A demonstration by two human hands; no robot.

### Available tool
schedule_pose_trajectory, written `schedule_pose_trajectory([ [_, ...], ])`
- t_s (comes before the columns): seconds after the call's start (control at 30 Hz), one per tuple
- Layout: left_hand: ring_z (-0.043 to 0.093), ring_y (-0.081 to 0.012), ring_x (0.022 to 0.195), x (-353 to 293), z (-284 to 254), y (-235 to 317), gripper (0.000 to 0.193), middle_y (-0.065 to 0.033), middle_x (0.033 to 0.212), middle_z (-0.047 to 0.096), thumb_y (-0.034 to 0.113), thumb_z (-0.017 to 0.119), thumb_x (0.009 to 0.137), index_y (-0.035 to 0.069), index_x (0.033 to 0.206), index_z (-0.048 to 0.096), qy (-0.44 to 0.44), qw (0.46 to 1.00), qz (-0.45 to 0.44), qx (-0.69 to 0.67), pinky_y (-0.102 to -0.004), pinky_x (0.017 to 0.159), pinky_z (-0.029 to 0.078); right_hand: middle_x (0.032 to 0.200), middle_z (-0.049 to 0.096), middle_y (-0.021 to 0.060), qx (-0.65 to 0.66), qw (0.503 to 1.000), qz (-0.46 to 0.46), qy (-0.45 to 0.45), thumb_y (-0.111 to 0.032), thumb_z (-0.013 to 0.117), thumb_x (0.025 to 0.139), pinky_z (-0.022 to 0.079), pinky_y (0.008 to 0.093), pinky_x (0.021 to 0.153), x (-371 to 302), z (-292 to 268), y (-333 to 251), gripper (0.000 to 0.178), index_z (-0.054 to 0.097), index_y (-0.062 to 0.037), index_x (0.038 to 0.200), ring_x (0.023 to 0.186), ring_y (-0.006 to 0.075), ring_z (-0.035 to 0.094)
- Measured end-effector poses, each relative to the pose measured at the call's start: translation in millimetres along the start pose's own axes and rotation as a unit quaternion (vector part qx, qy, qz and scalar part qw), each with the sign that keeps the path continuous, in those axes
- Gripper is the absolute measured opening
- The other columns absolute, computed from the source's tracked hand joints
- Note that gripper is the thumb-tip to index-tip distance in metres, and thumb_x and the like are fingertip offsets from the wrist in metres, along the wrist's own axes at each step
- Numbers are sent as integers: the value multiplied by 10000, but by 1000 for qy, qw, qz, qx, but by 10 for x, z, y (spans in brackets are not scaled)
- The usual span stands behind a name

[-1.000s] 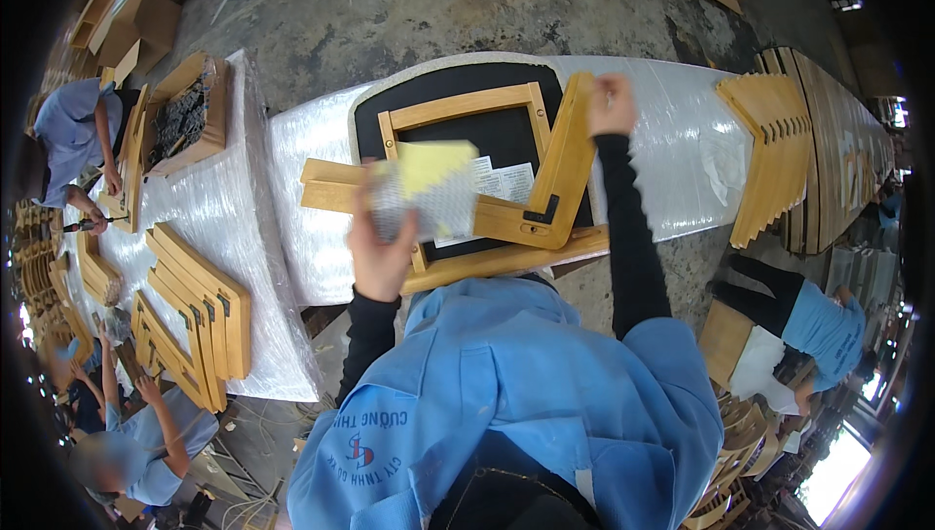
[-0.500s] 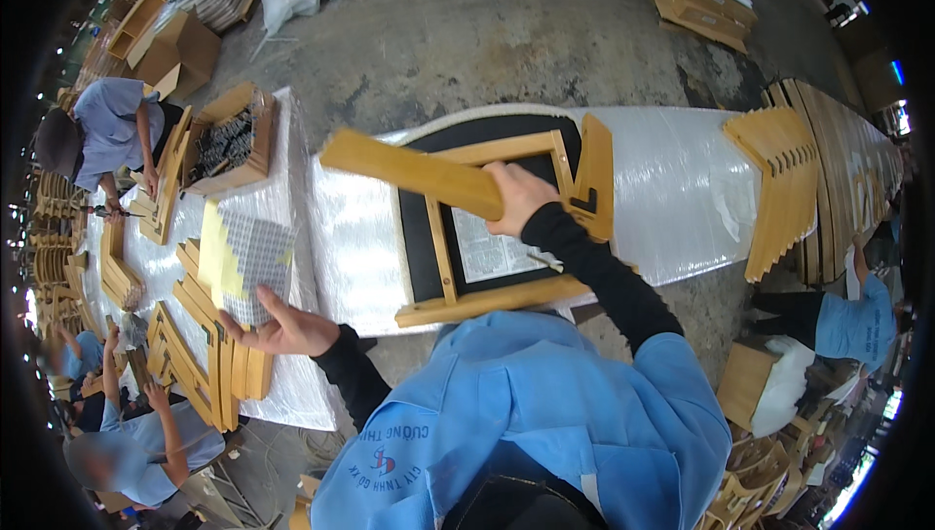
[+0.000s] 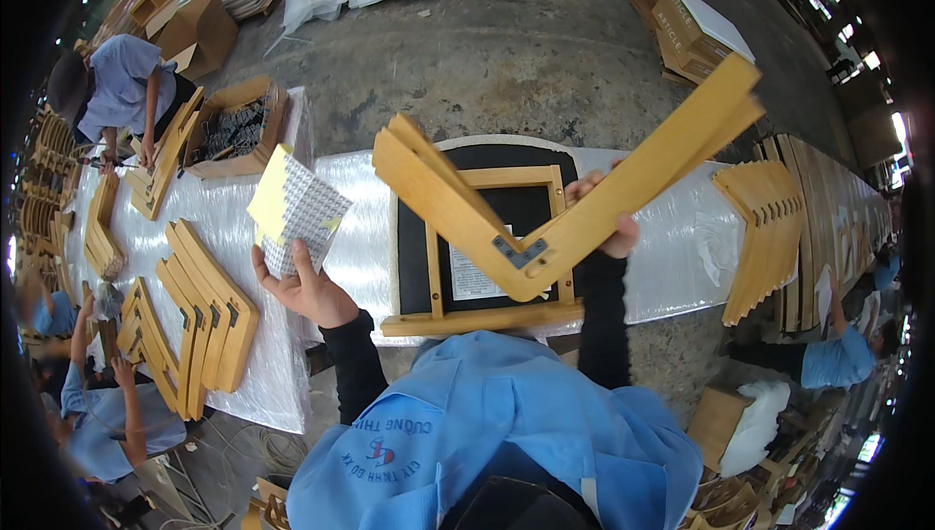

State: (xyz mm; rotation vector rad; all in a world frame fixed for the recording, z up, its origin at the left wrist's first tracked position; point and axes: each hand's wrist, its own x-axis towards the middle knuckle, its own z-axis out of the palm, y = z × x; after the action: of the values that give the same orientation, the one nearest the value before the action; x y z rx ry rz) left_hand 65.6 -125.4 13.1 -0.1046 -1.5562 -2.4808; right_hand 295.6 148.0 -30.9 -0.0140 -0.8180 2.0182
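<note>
My left hand [image 3: 317,294] grips a pad of small printed labels [image 3: 310,201] with yellow patches, held up over the table's left part. In my right hand [image 3: 620,237] is a V-shaped wooden leg piece [image 3: 438,187], raised above the work. Its edges look doubled, and I cannot tell whether there are two pieces. A dark metal bracket [image 3: 520,253] sits at its bend. Below it lies a black-bottomed seat [image 3: 413,247] with a wooden frame [image 3: 497,177] on top; a printed white sheet [image 3: 469,277] on the seat is partly hidden by the leg piece.
Several angled wooden pieces [image 3: 226,321] lie on the plastic-wrapped table [image 3: 336,189] at left. A carton of dark hardware [image 3: 232,131] stands behind them. More angled pieces [image 3: 762,228] are stacked at right. Co-workers [image 3: 122,87] work at the left.
My right hand has swung the leg piece up and to the right, turning its bend and bracket toward me. My left hand has moved right, and its fingers now close on the label pad.
</note>
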Motion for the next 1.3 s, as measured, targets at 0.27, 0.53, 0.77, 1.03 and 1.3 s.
schedule_pose_trajectory([
  [0.27,579,-199,1137,-116,-86,-69,671,-189,1290,561,-1,652,919,54,1472,277,-117,991,-46,33,-317,979,457,1095,590,62,154,964,147,162,-217,761,685,372,459,1117,-591,-909,1095,671,515,-135,1304,1011,211,606],
  [0.53,577,-211,1153,-338,-64,-298,779,-191,1302,552,8,696,893,10,1505,214,-195,969,-135,72,-319,985,456,1205,592,96,137,938,225,225,-279,712,780,403,479,1074,-914,-1154,1221,664,479,-108,1378,1078,246,593],
  [0.77,678,-153,947,-646,76,-331,315,-117,1070,712,16,732,864,-36,1153,619,-323,880,-343,64,-292,872,535,1276,563,110,-324,803,282,413,-335,670,906,424,415,994,-1196,-690,809,590,476,-4,1355,1080,220,567],
  [1.03,672,-148,963,-902,160,-226,338,-99,1106,700,89,722,901,-26,1195,603,-430,819,-367,100,-288,849,537,1049,690,102,-313,917,144,202,-93,658,936,517,271,814,-886,228,465,254,624,45,1146,930,137,653],
  [1.3,640,-140,1013,-922,91,-379,271,-104,1151,676,229,653,965,-14,1080,685,-464,838,-6,288,-281,893,495,1153,674,95,-234,929,286,-23,-63,611,959,485,291,922,-859,211,630,292,588,35,1233,1049,135,628],
])
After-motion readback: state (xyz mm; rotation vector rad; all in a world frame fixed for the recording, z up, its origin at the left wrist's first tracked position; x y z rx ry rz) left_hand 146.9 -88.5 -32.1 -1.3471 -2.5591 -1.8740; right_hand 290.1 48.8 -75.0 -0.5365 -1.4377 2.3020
